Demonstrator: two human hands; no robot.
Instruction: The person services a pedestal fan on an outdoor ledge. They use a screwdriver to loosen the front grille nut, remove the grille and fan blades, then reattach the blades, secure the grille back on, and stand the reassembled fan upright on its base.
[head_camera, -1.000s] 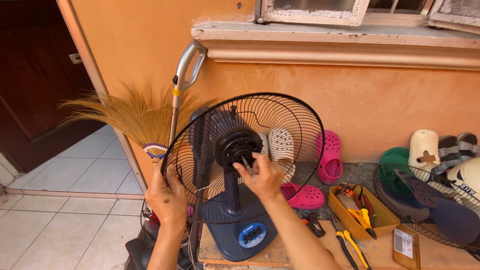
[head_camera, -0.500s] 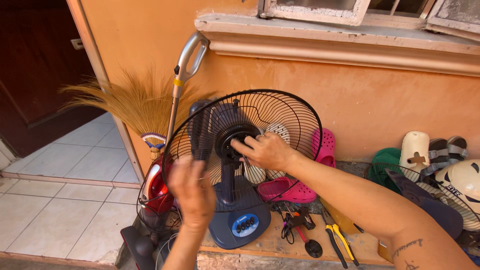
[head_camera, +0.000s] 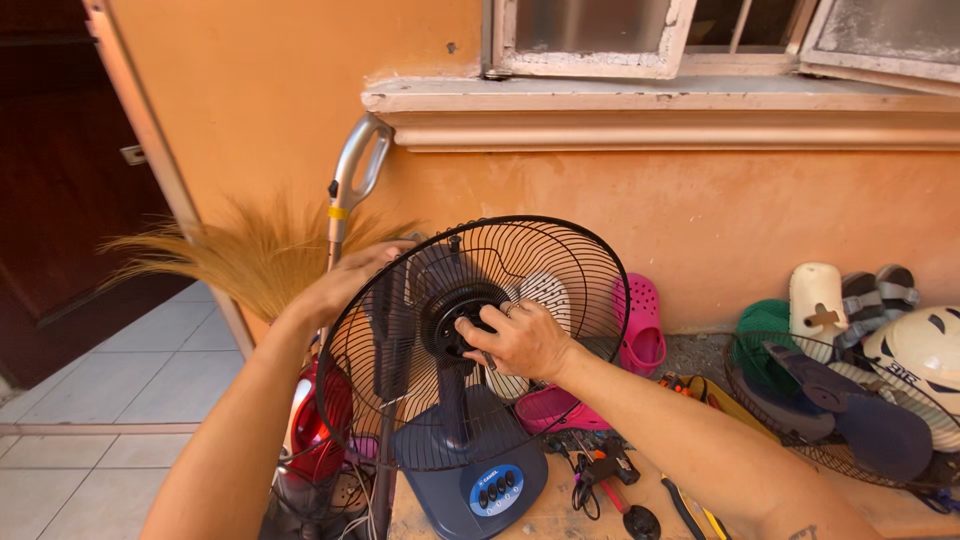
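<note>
Fan (head_camera: 470, 400) with a dark blue base stands on the worktop (head_camera: 545, 515), its rear wire guard (head_camera: 560, 250) upright in front of the orange wall. Right hand (head_camera: 520, 340) sits at the fan's black hub (head_camera: 455, 315), fingers closed around a small part at the centre. Left hand (head_camera: 345, 280) curls over the guard's upper left rim, fingers gripping the wire. Left of the fan lean a straw broom (head_camera: 250, 260) and a red vacuum cleaner (head_camera: 315, 420). Right of the fan lie pink clogs (head_camera: 640, 320), hand tools (head_camera: 600, 470), another fan guard with dark blades (head_camera: 850, 420) and a white helmet (head_camera: 925, 350).
</note>
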